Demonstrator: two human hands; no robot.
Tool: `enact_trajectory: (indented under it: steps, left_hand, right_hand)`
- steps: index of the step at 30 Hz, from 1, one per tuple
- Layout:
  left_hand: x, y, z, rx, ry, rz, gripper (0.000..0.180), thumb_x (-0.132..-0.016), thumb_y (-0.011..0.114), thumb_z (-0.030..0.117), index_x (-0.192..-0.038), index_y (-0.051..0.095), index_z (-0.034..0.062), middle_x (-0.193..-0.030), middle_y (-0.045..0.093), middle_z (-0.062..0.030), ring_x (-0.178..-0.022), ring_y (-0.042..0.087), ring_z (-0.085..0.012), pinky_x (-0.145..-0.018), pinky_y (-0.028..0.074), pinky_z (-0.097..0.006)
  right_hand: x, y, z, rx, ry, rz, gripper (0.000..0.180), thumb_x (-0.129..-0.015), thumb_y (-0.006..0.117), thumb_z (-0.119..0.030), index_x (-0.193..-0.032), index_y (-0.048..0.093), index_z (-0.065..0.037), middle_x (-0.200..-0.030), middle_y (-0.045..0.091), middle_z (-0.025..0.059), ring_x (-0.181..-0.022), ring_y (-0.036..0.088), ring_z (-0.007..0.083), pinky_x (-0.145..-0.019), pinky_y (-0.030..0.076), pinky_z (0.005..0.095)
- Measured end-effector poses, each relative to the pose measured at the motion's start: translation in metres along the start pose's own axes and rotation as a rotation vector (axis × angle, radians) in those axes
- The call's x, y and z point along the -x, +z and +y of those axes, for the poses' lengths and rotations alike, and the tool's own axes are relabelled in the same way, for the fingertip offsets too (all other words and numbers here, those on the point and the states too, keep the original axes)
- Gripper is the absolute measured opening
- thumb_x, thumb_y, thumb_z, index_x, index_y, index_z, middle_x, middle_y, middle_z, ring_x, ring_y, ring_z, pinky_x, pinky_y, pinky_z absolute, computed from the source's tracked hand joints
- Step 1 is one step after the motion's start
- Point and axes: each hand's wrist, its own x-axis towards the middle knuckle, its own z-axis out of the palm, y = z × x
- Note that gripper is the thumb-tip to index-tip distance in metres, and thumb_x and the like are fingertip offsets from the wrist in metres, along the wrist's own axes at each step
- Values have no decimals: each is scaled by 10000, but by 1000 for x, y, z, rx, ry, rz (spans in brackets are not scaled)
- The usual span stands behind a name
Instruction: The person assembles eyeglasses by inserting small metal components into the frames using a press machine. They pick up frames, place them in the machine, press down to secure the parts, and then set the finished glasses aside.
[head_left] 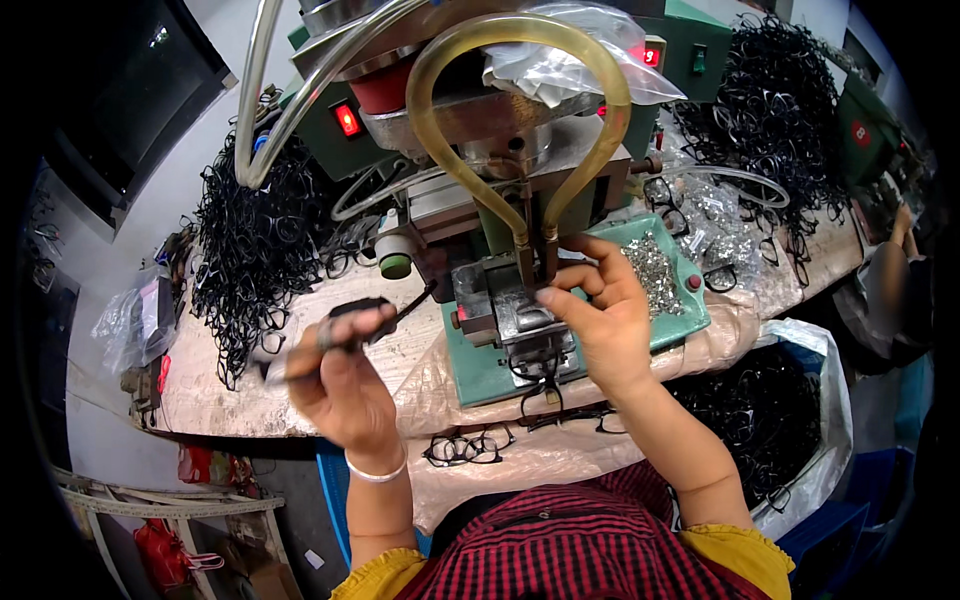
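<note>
My left hand (352, 405) is closed on a black eyeglass frame (400, 312), raised left of the machine and partly blurred; one slim black arm of it points toward the fixture. My right hand (615, 325) is at the machine's metal fixture (512, 318), thumb and bent fingers pinched together beside the two metal tips (524, 262) at the ends of a yellowish looped hose (421, 95). Whatever lies between those fingertips is too small or hidden to make out. Just below the fixture, another black eyeglass frame (538, 400) sits at the tray's front edge.
A green tray (695, 318) holds many small metal parts (652, 270). Heaps of black frames (255, 235) lie left and back right (765, 100). Several frames (468, 447) rest on the near edge. A white sack (835, 385) of frames stands right; a person's arm (893, 255) shows beyond.
</note>
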Motion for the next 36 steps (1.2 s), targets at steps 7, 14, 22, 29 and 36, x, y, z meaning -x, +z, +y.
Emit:
enact_trajectory:
  steps: [7,14,22,29,36]
  left_hand:
    - [17,18,10,-431,139,-691,115,-806,728,169,-903,696,115,-1013,732,-86,-779,680,-245,-863,529,-451]
    - [26,22,-16,-482,259,-863,207,-748,751,236,-926,723,134,-1106,721,-19,-589,445,-200,-924,499,-509]
    - [34,17,-24,-307,288,-767,180,-828,645,182,-990,669,110,-1095,646,-29,-764,522,-246,-1014,412,-560]
    - [-40,-235,-62,-1085,183,10,249,-815,705,160,-1045,665,73,-1090,662,-85,-963,616,-272,-851,477,-398]
    - [-133,-574,-52,-1215,-797,368,612,-827,745,485,-1201,639,12,-1020,686,-88,-1010,607,-168,-895,463,-329]
  right_hand:
    - [14,-6,-17,219,-72,-78,449,-845,644,3,-1274,513,31,-1130,658,142,-1082,617,194,-966,458,322]
    - [-18,-115,33,1446,-250,167,266,-768,747,-140,-1012,707,-43,-1322,552,228,-1282,458,414,-1088,352,478]
    - [-17,-179,67,1343,-328,174,108,-873,635,-72,-936,663,12,-1235,605,213,-1213,535,368,-1030,408,426]
    - [-8,-170,63,1303,-285,225,291,-950,616,-126,-1145,572,86,-1165,619,183,-1043,600,256,-915,470,348]
    - [21,-195,77,1638,-339,541,271,-856,697,-181,-957,641,64,-854,641,209,-754,600,347,-704,461,441]
